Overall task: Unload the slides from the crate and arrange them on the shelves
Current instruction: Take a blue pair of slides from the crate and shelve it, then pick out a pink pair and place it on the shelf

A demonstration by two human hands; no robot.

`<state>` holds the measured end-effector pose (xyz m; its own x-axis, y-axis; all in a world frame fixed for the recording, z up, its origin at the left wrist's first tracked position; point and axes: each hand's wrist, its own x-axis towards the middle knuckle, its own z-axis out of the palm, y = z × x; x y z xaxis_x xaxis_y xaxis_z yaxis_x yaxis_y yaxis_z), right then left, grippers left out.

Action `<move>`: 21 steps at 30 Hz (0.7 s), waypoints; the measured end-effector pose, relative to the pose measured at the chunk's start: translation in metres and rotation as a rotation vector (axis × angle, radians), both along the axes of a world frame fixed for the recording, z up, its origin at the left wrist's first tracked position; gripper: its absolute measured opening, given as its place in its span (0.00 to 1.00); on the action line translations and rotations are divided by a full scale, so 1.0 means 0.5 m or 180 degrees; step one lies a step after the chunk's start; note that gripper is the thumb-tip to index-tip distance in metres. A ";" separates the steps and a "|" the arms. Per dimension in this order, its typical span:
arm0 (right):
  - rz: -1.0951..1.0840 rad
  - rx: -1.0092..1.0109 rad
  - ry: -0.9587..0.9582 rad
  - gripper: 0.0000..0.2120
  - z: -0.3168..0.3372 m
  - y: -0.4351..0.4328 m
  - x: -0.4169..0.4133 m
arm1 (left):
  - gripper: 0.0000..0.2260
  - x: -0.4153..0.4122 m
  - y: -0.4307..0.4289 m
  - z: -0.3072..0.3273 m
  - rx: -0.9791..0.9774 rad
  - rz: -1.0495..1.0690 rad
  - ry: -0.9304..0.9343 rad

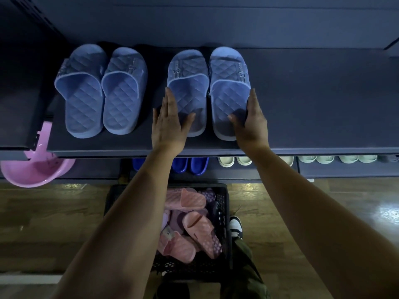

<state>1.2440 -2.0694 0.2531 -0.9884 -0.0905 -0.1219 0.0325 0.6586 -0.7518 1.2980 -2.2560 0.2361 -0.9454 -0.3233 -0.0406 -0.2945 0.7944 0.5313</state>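
Observation:
Two pairs of blue quilted slides stand on the dark top shelf (313, 104). The left pair (101, 91) stands alone. My left hand (169, 124) lies with straight fingers along the outer side of the right pair's left slide (187, 83), thumb on its heel. My right hand (251, 124) does the same against the outer side of the right slide (230, 83). Below on the floor, a black perforated crate (224, 212) holds several pink and purple slides (194, 229).
A pink plastic basin (36, 171) sits under the shelf at left. The lower shelf carries dark blue slides (192, 166) and a row of pale green ones (336, 158). Wooden floor lies around the crate; my shoe (236, 228) stands beside it.

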 end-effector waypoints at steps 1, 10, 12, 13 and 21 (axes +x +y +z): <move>-0.0007 -0.0008 -0.0036 0.36 0.002 -0.002 0.002 | 0.38 0.000 0.000 0.000 -0.0001 0.0004 -0.0005; -0.0026 -0.0007 0.0222 0.26 0.006 0.013 0.057 | 0.31 0.069 -0.003 0.015 -0.0053 -0.0117 -0.0139; -0.0073 0.0074 0.0261 0.24 0.007 0.022 0.087 | 0.28 0.103 -0.001 0.022 0.0016 -0.0154 -0.0090; -0.0092 0.0100 0.0265 0.23 0.010 0.025 0.111 | 0.27 0.129 -0.001 0.027 0.0057 -0.0187 -0.0088; -0.0313 0.0228 -0.0098 0.18 0.004 0.023 0.369 | 0.23 0.374 -0.025 0.024 0.0323 -0.0460 -0.0168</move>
<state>1.4286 -2.0580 0.2549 -0.9878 0.0167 -0.1551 0.1218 0.7031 -0.7006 1.4849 -2.2688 0.2481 -0.9775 -0.1759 -0.1167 -0.2106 0.7735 0.5977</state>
